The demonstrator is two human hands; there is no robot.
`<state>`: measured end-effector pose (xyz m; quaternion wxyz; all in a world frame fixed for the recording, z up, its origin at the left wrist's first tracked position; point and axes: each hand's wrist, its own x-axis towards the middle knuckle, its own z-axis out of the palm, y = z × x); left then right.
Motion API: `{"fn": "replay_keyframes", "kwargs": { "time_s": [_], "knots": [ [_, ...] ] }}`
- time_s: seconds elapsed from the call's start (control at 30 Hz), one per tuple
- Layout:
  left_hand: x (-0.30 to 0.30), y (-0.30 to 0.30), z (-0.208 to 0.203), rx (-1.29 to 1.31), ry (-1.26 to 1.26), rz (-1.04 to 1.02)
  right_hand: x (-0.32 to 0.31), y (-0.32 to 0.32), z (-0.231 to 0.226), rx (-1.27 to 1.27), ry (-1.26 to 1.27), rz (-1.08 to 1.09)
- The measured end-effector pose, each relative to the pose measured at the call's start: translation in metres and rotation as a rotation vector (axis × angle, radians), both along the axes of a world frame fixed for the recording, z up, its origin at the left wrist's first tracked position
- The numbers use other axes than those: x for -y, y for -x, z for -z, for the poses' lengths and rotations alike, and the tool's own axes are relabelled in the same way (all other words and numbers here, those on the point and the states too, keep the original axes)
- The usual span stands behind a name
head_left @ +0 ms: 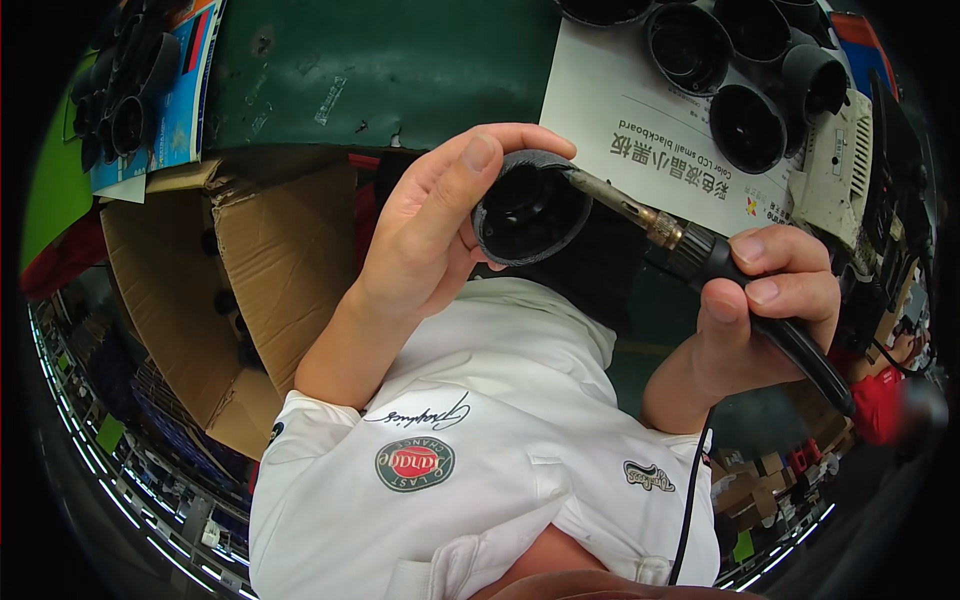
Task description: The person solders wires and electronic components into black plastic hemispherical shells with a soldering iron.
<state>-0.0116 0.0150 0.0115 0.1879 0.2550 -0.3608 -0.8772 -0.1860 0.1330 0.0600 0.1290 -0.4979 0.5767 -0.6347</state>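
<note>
My left hand [440,205] grips a round black plastic cup [530,215] by its side, its hollow mouth tilted toward me. A soldering iron [690,245] with a black handle lies between the fingers of my right hand [780,300]. Its metal barrel points up and to the left, and the tip end meets the cup's upper rim; the exact contact there is too small to make out. From the handle's rear runs a black cable.
Several similar black cups [750,125] sit on a white printed sheet [600,110] at the far right, beside a beige soldering station [840,170]. More cups [128,125] lie far left on coloured card. An open cardboard box [285,260] stands below the green tabletop [390,60].
</note>
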Motion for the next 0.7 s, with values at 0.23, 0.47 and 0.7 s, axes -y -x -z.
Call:
{"fn": "replay_keyframes", "kwargs": {
  "time_s": [0.23,0.47,0.7],
  "knots": [
    [-0.0017,-0.0007,0.0000,0.012,-0.001,-0.022,-0.0020,-0.0022,0.0022,0.003,0.006,0.019],
    [-0.0020,0.0010,-0.0013,0.019,0.002,-0.035,-0.0026,-0.0060,0.0032,-0.014,0.021,0.071],
    [-0.0017,-0.0003,0.0013,0.014,0.000,-0.036,-0.0037,-0.0080,0.0055,-0.041,0.026,0.075]
  ]
}}
